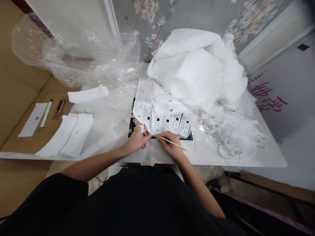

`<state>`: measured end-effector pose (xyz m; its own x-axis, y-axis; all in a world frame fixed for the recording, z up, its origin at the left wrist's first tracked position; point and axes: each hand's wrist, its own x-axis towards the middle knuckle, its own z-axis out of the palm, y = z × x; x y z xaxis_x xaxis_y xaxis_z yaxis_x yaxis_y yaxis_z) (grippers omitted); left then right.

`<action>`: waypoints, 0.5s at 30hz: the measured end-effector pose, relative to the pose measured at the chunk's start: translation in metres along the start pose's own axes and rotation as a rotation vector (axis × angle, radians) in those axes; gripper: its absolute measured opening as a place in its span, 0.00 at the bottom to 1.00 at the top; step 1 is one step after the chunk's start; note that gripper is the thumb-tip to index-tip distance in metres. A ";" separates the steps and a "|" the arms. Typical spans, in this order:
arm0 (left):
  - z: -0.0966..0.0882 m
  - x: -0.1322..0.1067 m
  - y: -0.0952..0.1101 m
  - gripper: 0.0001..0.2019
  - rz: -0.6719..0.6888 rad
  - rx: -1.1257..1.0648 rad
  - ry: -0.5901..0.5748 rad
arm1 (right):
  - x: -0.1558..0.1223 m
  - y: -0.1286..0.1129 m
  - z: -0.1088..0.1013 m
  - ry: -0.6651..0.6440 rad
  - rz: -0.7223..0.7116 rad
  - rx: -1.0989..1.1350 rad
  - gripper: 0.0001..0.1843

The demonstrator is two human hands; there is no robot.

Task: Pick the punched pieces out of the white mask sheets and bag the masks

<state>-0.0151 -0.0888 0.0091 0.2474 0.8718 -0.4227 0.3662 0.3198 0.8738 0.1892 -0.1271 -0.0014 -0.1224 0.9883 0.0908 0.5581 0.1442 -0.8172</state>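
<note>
A white sheet (161,128) printed with rings and pierced by square holes lies on a black mat (131,131) in front of me. My left hand (136,140) is closed at the sheet's lower left corner, with thin white strips (144,128) at its fingertips. Exactly what it pinches is partly hidden. In my right hand (171,146) is a thin white stick (176,144), gripped like a pen. Its tip end is close to the sheet's lower edge, near the left fingers. More white sheet (162,101) is folded over the printed part.
Behind the mat rises a big heap of white sheets (197,68). Tangled white strips (236,134) lie right, small square cut-outs (114,127) left. Farther left are cut white pieces (73,134), a white pen-like tool (46,113), a red-handled tool (59,108) and clear plastic (93,55).
</note>
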 end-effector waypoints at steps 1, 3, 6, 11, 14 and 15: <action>0.000 0.001 -0.001 0.26 0.005 -0.004 -0.002 | 0.000 -0.001 0.001 0.013 -0.031 -0.024 0.10; 0.000 0.002 0.000 0.26 0.009 -0.019 -0.001 | 0.000 -0.002 0.002 0.066 -0.115 -0.064 0.10; 0.001 0.002 0.001 0.27 0.014 -0.034 0.016 | -0.002 -0.003 0.004 0.101 -0.236 -0.137 0.10; 0.001 0.002 0.000 0.26 0.025 -0.043 0.008 | -0.007 0.001 0.009 0.030 -0.306 -0.311 0.11; 0.000 0.002 0.000 0.25 0.024 -0.039 0.011 | -0.010 0.005 0.011 0.023 -0.359 -0.388 0.13; 0.000 0.001 0.000 0.24 0.023 -0.034 0.011 | -0.010 0.007 0.011 0.017 -0.383 -0.403 0.14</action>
<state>-0.0150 -0.0872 0.0089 0.2451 0.8831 -0.4000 0.3301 0.3119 0.8909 0.1852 -0.1364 -0.0144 -0.3670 0.8615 0.3510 0.7465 0.4979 -0.4414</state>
